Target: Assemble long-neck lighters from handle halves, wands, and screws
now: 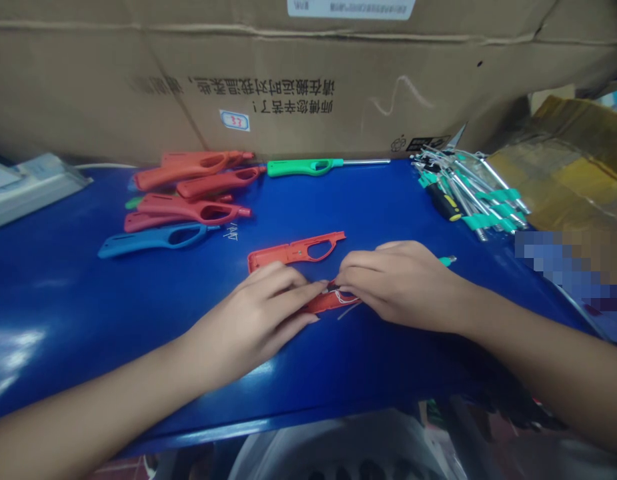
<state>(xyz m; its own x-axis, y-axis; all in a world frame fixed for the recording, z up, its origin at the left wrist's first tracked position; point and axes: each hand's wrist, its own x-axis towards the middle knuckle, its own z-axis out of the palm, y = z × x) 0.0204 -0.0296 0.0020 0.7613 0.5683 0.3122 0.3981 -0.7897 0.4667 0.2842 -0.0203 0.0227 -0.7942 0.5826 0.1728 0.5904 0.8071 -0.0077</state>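
Between my hands lies a red lighter casing half (323, 303), with a small black part and a thin white wire inside it. My left hand (268, 307) has its fingers closed on the casing's left end. At its right end, the fingertips of my right hand (408, 283) pinch together near the black part; what exactly they grip is hidden. A teal-tipped end (447, 261) shows past my right hand. Just behind, another red casing half (298, 252) rests with its hollow inside facing up.
Several red lighter casings (188, 207) and a blue one (155, 241) are heaped at the left. A green lighter (301, 167) with a metal rod lies at the back. Metal rods with teal parts (481, 193) and a black-yellow screwdriver (444, 202) sit right, before a cardboard box (213, 60).
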